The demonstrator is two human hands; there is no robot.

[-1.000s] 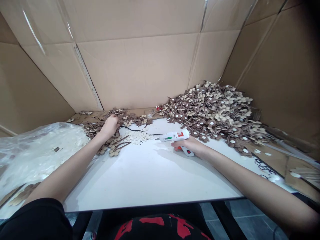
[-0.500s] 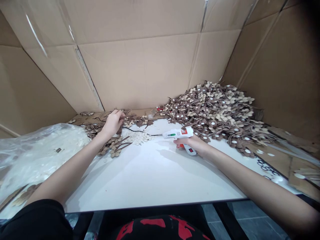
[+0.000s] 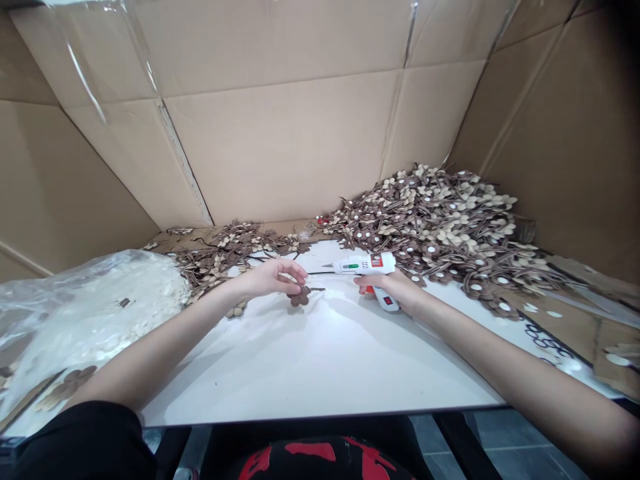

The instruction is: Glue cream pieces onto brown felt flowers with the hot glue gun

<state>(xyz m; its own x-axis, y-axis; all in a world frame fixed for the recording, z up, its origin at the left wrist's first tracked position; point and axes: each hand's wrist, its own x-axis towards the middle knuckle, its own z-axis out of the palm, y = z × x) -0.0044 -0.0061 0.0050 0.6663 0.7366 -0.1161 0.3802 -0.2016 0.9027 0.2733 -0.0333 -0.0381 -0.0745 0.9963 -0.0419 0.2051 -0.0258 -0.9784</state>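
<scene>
My left hand [image 3: 280, 277] pinches a brown flower cutout [image 3: 299, 297] with a thin stem pointing right, held just above the white tabletop. Wrapped around the handle of a white glue gun [image 3: 364, 264] is my right hand [image 3: 393, 287]; the gun has orange parts, and its nozzle points left toward my left hand. Gun tip and flower are a short distance apart. Small white discs behind my left hand are mostly hidden by it.
A large heap of brown and beige flowers [image 3: 430, 220], many with white dots, fills the back right. Smaller flower pieces [image 3: 235, 243] lie at the back left, beside a clear bag of white discs [image 3: 130, 287]. Cardboard walls [image 3: 285, 147] enclose the table [image 3: 310, 373].
My left hand has come from the back-left pile toward the middle and now holds a brown flower. My right hand keeps the glue gun in nearly the same spot.
</scene>
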